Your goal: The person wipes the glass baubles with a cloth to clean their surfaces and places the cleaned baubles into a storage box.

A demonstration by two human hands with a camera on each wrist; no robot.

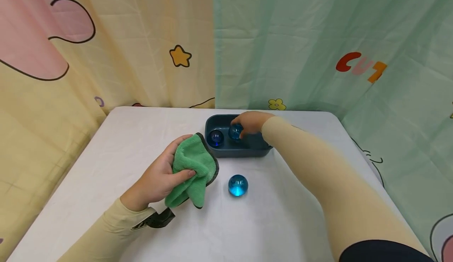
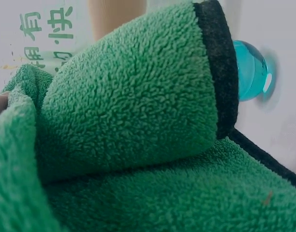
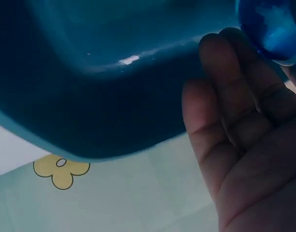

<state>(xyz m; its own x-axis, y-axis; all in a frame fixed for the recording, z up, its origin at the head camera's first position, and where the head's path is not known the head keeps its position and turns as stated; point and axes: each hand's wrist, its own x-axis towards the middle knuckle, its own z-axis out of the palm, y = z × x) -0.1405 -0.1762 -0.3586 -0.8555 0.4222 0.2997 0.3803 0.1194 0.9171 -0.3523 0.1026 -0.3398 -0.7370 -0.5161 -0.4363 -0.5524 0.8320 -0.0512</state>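
Note:
My left hand (image 1: 159,175) grips a folded green cloth (image 1: 196,155) with dark edging, thumb across its front; the cloth fills most of the left wrist view. My right hand (image 1: 253,121) reaches over a dark blue rectangular tub (image 1: 244,152) and pinches a clear blue ball (image 1: 235,131) inside it, thumb and finger on either side. In the right wrist view that ball (image 3: 271,29) shows at the upper right beside the fingers. A darker blue ball (image 1: 215,137) lies in the tub's left end. Another light blue ball (image 1: 238,185) rests on the table in front of the tub.
A white cloth covers the table (image 1: 141,136). Behind it hangs a patterned curtain (image 1: 283,49), yellow at left and green at right. A black strap or device (image 1: 159,218) sits at my left wrist.

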